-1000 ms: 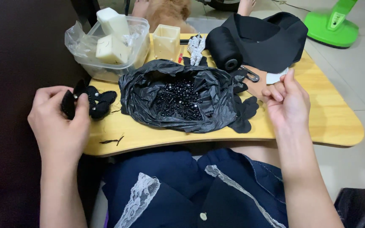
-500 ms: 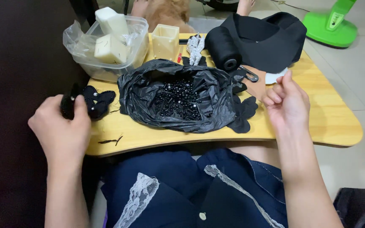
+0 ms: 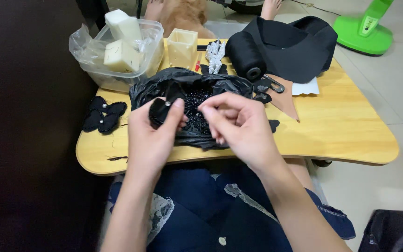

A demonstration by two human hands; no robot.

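Note:
My left hand (image 3: 152,135) pinches a small black fabric flower piece (image 3: 161,108) with a pale bead at its centre, held over a black plastic bag (image 3: 190,88) full of shiny black beads (image 3: 195,105). My right hand (image 3: 239,126) hovers just right of it, fingers curled and pinched together near the piece; whether it holds a needle or thread I cannot tell. A finished black fabric flower (image 3: 102,115) with pale beads lies on the wooden lap table (image 3: 341,126) at the left.
A clear plastic tub (image 3: 122,56) with white blocks stands at the back left, a pale square cup (image 3: 182,46) beside it. A black thread spool (image 3: 248,56), black cloth (image 3: 295,42), a brown leather scrap (image 3: 285,100) and white paper lie at the back right. A green fan base (image 3: 364,30) stands on the floor.
My left hand left the finished flower at the table's left and came to the middle holding a black piece. My right hand moved left to meet it over the bead bag.

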